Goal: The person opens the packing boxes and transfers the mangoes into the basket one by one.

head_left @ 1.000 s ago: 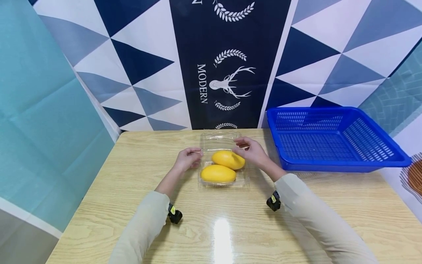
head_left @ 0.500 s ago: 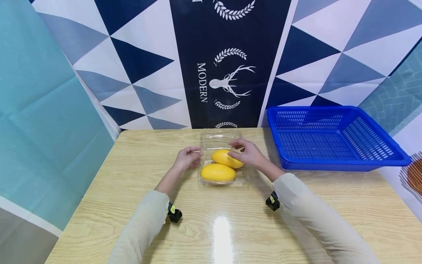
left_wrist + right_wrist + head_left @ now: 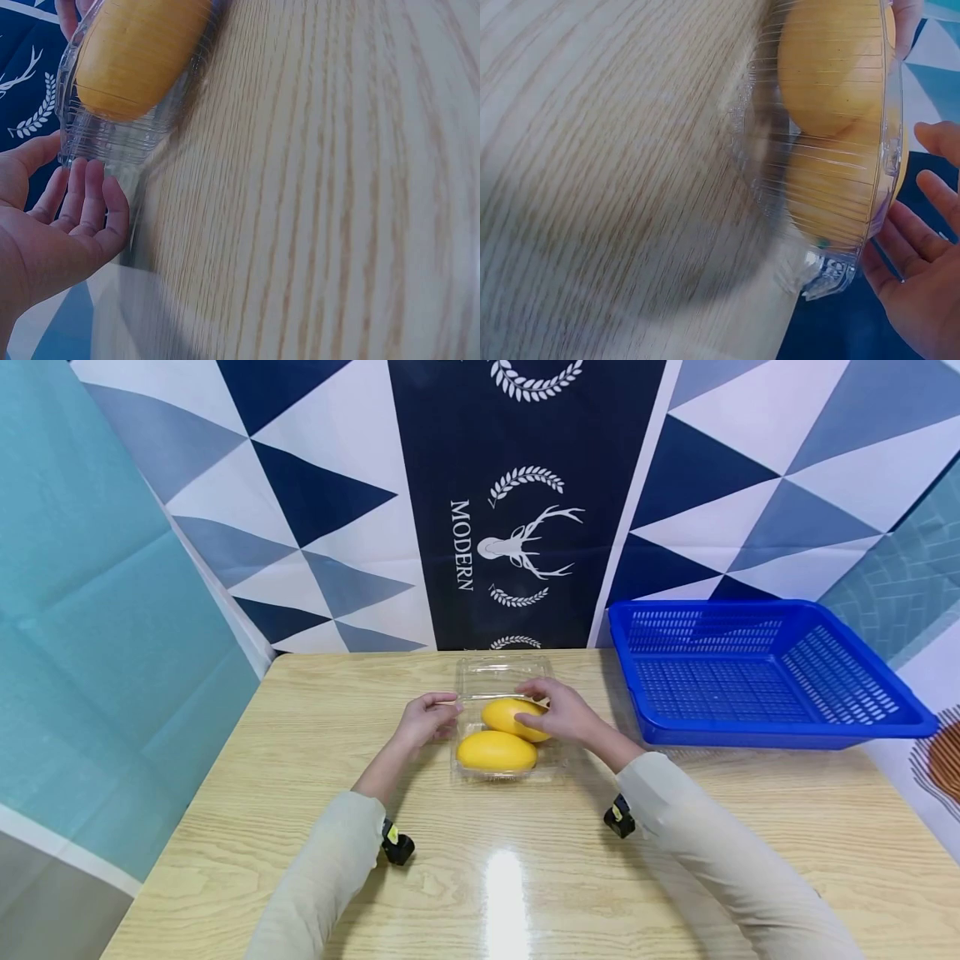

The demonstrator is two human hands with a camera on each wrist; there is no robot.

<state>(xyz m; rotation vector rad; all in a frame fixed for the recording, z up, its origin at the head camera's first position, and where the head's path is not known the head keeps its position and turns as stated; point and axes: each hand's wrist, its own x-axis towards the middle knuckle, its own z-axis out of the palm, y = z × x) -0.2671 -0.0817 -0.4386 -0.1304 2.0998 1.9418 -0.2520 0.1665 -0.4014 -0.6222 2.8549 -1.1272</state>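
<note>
Two yellow mangoes lie side by side in a clear plastic clamshell box [image 3: 551, 767], whose hinged lid [image 3: 497, 675] stands open at the back. At the box's left edge my left hand [image 3: 426, 720] pinches the rim. The left wrist view shows the thumb at the rim and the fingers of that hand [image 3: 67, 232] against the ribbed side. My right hand [image 3: 561, 714] reaches over the far mango [image 3: 501, 713], partly hiding it, with thumb and fingers spread. Nearer the front is the other mango [image 3: 497, 752]. In the right wrist view the right hand [image 3: 922, 270] is beside the box.
A blue slotted plastic basket [image 3: 750, 737] stands at the back right of the wooden table [image 3: 315, 718]. Behind the table hangs a patterned cloth [image 3: 517, 443] with triangles and a deer head. A teal cloth [image 3: 112, 610] covers the left side.
My right hand has moved a little left and down, further over the far mango. The left hand stays at the box's edge, and the mangoes have hardly moved.
</note>
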